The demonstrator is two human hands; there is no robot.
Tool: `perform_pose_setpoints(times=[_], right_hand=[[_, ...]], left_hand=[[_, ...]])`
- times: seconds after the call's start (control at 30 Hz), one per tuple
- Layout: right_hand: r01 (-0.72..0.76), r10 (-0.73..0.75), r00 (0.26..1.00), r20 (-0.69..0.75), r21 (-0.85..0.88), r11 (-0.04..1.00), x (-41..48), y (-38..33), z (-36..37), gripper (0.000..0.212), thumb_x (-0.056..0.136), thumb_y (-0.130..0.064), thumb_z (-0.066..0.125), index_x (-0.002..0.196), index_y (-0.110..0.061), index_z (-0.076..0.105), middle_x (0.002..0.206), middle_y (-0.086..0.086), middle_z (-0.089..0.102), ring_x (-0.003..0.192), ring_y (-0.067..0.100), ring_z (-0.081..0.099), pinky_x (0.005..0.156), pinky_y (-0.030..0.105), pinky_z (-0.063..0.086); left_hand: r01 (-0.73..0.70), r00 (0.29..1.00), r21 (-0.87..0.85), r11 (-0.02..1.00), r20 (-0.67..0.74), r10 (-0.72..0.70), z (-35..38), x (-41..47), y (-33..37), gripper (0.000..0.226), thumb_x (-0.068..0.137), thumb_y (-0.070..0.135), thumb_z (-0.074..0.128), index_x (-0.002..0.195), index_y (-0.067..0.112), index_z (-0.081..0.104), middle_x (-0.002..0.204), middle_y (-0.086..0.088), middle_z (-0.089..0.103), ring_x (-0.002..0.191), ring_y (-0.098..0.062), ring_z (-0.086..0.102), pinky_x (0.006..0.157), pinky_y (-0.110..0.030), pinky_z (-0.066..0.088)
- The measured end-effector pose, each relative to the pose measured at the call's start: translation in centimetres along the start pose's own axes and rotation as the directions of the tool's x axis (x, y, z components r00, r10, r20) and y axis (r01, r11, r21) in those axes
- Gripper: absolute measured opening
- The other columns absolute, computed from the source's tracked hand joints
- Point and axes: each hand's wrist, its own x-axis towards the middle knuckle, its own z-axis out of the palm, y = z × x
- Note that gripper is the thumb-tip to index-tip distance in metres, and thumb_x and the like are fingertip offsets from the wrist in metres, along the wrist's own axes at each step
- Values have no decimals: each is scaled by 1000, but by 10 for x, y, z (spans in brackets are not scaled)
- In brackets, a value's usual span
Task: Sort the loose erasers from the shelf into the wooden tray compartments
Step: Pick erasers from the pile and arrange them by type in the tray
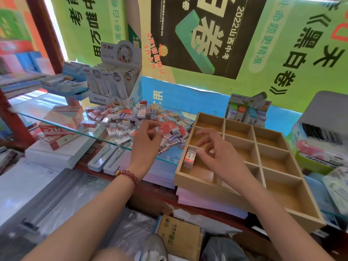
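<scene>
The left hand (148, 142) pinches a red eraser (165, 128) from the pile (131, 119) by the shelf's (56, 117) front edge while the spread right hand (214, 151) touches erasers (189, 157) in the tray (293, 210), and a bump could knock some off.

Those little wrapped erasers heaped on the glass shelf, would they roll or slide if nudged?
Probably not roll: the small rectangular wrapped erasers have flat faces. Shiny wrappers on the smooth glass shelf suggest they'd slide easily. The loose heap may shift when the left hand pulls one out.
</scene>
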Motion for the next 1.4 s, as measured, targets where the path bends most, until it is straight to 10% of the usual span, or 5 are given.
perform_pose_setpoints(times=[0.37,0.6,0.93,1.4], right_hand=[[83,-73,983,-167,55,995,-5,-6,5,21,92,-35,57,113,-30,55,95,-19,59,80,-3,55,65,14,43],[-74,77,997,-11,-440,895,-14,4,-12,16,90,-45,57,95,-32,50,85,-13,59,76,7,54,60,22,39],[-28,61,997,45,-535,844,-10,6,8,20,90,-42,58,106,-30,59,101,-6,62,89,11,46,79,27,35],[-108,148,988,39,-512,852,-9,4,8,31,85,-48,63,108,-32,53,111,-8,63,105,13,53,99,35,33]], left_hand=[[12,893,-265,964,436,109,6,-22,46,30,79,-6,66,90,21,60,102,-2,64,89,-14,68,76,-21,55],[-196,820,269,943,573,7,4,-21,24,26,79,18,72,96,31,59,119,8,53,109,-8,50,94,-30,44],[16,802,214,977,581,-140,5,-22,23,17,83,13,68,92,26,63,83,14,62,73,-9,65,66,-19,52],[-34,823,192,981,562,-82,6,-20,13,15,93,13,54,97,24,62,103,9,62,80,-2,60,65,-13,45]])
